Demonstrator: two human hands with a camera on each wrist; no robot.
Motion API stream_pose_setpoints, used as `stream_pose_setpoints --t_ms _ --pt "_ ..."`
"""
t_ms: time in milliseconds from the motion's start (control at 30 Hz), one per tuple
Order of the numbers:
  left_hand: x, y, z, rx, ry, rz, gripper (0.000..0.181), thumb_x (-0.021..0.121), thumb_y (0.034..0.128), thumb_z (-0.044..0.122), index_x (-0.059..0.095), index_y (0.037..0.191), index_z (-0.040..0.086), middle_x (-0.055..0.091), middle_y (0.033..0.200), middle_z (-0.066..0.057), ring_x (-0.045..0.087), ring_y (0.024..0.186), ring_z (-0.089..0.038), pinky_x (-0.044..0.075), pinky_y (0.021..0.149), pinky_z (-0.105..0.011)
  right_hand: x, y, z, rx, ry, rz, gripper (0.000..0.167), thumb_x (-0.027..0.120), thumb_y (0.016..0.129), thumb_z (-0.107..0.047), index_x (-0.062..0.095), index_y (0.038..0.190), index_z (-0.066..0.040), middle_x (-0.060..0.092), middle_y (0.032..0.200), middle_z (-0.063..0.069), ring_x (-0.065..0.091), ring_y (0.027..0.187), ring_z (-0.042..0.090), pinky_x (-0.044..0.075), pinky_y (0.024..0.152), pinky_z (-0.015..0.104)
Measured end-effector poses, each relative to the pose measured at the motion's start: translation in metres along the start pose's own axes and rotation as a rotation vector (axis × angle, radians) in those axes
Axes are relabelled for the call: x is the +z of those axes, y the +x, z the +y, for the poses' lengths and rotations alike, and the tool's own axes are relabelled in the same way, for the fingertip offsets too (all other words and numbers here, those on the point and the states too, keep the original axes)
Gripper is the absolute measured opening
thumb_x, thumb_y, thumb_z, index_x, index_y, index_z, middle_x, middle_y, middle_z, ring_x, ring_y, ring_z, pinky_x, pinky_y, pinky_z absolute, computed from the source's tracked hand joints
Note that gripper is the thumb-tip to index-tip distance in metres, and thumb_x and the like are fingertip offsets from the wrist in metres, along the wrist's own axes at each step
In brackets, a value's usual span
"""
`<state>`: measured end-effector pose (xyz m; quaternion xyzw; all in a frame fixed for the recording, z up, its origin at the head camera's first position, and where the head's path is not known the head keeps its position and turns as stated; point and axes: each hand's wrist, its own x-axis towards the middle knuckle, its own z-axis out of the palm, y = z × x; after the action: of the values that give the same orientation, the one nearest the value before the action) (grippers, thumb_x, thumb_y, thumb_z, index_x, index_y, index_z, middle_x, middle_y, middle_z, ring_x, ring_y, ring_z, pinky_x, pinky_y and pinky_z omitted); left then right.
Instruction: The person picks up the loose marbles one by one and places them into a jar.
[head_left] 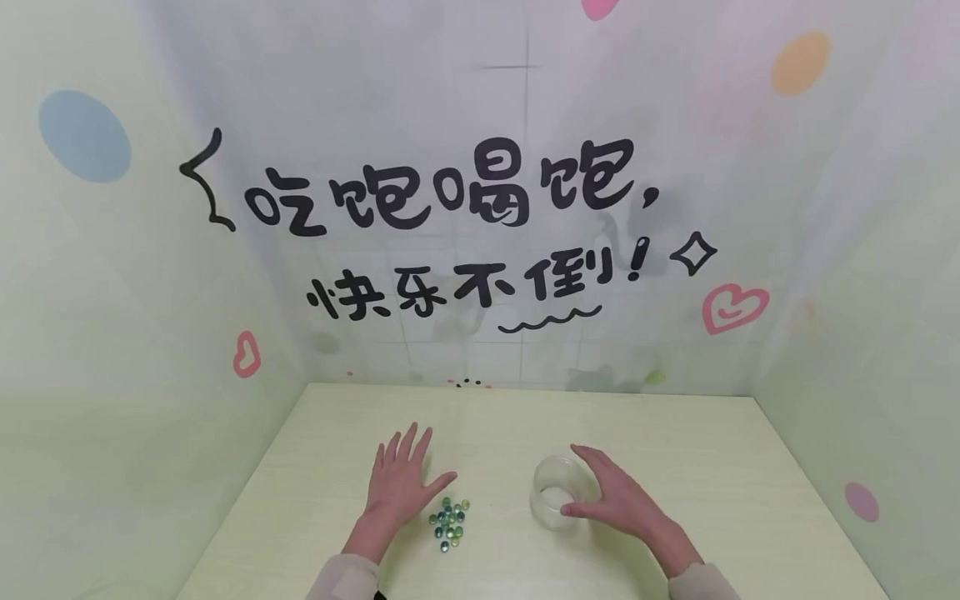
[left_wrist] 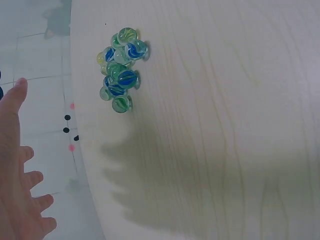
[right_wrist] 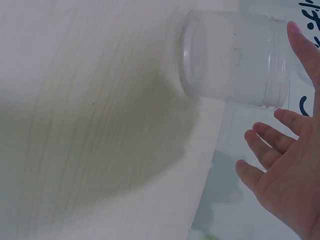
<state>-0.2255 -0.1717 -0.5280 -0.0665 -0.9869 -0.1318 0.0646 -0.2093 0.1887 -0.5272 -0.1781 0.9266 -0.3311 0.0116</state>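
A small cluster of glass marbles (head_left: 447, 521), green, blue and yellowish, lies on the table left of the middle. Just left of it, my left hand (head_left: 397, 490) hovers with fingers spread and holds nothing. In the left wrist view the marbles (left_wrist: 120, 67) lie apart from that hand (left_wrist: 20, 175). A clear, empty jar (head_left: 553, 492) stands upright on the table to the right, its mouth uncovered. My right hand (head_left: 618, 497) is at the jar's right side, thumb and fingers apart. Beside the rim of the jar (right_wrist: 232, 57), that hand's fingers (right_wrist: 265, 150) are loosely extended; contact is unclear.
The pale wood-grain table (head_left: 495, 425) is enclosed by a printed back wall (head_left: 420, 92) and side walls. Black Chinese lettering (head_left: 450, 200), hearts and coloured dots decorate them. Between the marbles and the jar runs a strip of bare tabletop.
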Motion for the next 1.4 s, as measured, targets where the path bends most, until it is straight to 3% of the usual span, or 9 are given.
stream_pose_setpoints --t_ms 533,767,867,933,1000,1067,1133,1233,1400 --pt "0.003 -0.006 -0.001 0.014 0.017 -0.001 0.083 0.058 0.0893 0.064 0.040 0.152 0.012 0.035 0.159 -0.017 0.037 0.144 -0.042 0.030 0.120 -0.056 0.008 -0.002 0.001 0.018 0.063 0.000 0.096 0.081 0.075 -0.054 0.043 0.148 -0.005 0.051 0.148 0.016 0.048 0.137 0.038 0.042 0.110 0.058" --pt "0.004 -0.010 0.003 -0.007 -0.013 0.005 0.078 0.065 0.0893 0.057 0.044 0.149 0.011 0.041 0.156 -0.017 0.043 0.140 -0.039 0.042 0.112 -0.053 0.011 0.002 0.003 0.007 0.125 -0.013 0.087 0.081 0.079 -0.044 0.042 0.146 -0.004 0.057 0.141 0.020 0.056 0.127 0.041 0.049 0.102 0.057" --pt "0.005 -0.012 0.003 -0.016 -0.016 0.007 0.074 0.067 0.0889 0.053 0.046 0.147 0.012 0.043 0.154 -0.017 0.047 0.137 -0.039 0.051 0.101 -0.052 0.013 0.005 0.003 -0.004 0.169 -0.020 0.083 0.081 0.081 -0.039 0.043 0.144 -0.002 0.057 0.140 0.022 0.056 0.126 0.043 0.050 0.101 0.055" --pt "0.005 -0.014 0.003 -0.022 -0.026 0.005 0.071 0.068 0.0890 0.050 0.048 0.146 0.013 0.044 0.153 -0.016 0.049 0.134 -0.039 0.057 0.086 -0.048 0.013 0.006 0.003 -0.002 0.206 -0.020 0.082 0.082 0.081 -0.038 0.043 0.143 -0.001 0.056 0.139 0.022 0.055 0.128 0.043 0.049 0.103 0.053" --pt "0.005 -0.015 0.002 -0.032 -0.045 -0.004 0.068 0.069 0.0897 0.047 0.049 0.145 0.013 0.044 0.153 -0.016 0.051 0.133 -0.040 0.057 0.067 -0.040 0.014 0.008 0.003 0.001 0.235 -0.017 0.081 0.082 0.080 -0.037 0.044 0.142 -0.001 0.056 0.139 0.023 0.055 0.128 0.043 0.050 0.103 0.052" --pt "0.005 -0.016 0.002 -0.042 -0.062 -0.015 0.064 0.069 0.0901 0.044 0.051 0.144 0.014 0.044 0.153 -0.016 0.051 0.132 -0.040 0.053 0.058 -0.034 0.015 0.009 0.003 0.003 0.254 -0.013 0.080 0.083 0.080 -0.036 0.045 0.141 -0.001 0.055 0.139 0.024 0.055 0.128 0.043 0.050 0.103 0.051" --pt "0.005 -0.017 0.001 -0.055 -0.078 -0.027 0.062 0.070 0.0901 0.041 0.052 0.143 0.014 0.045 0.153 -0.016 0.052 0.132 -0.040 0.054 0.060 -0.035 0.016 0.011 0.004 0.003 0.264 -0.014 0.080 0.083 0.080 -0.035 0.044 0.142 0.000 0.055 0.139 0.024 0.054 0.129 0.043 0.051 0.103 0.050" --pt "0.005 -0.019 0.001 -0.073 -0.095 -0.031 0.059 0.072 0.0892 0.038 0.055 0.140 0.013 0.049 0.149 -0.017 0.053 0.130 -0.040 0.059 0.078 -0.044 0.017 0.013 0.004 0.002 0.280 -0.021 0.080 0.082 0.081 -0.035 0.043 0.143 0.000 0.054 0.140 0.025 0.052 0.131 0.043 0.051 0.103 0.048" --pt "0.005 -0.023 -0.001 -0.093 -0.154 -0.018 0.052 0.073 0.0883 0.031 0.059 0.135 0.012 0.054 0.144 -0.018 0.057 0.127 -0.040 0.054 0.095 -0.054 0.020 0.019 0.002 0.000 0.306 -0.021 0.080 0.082 0.081 -0.034 0.044 0.142 0.000 0.054 0.140 0.025 0.052 0.131 0.042 0.051 0.102 0.047"
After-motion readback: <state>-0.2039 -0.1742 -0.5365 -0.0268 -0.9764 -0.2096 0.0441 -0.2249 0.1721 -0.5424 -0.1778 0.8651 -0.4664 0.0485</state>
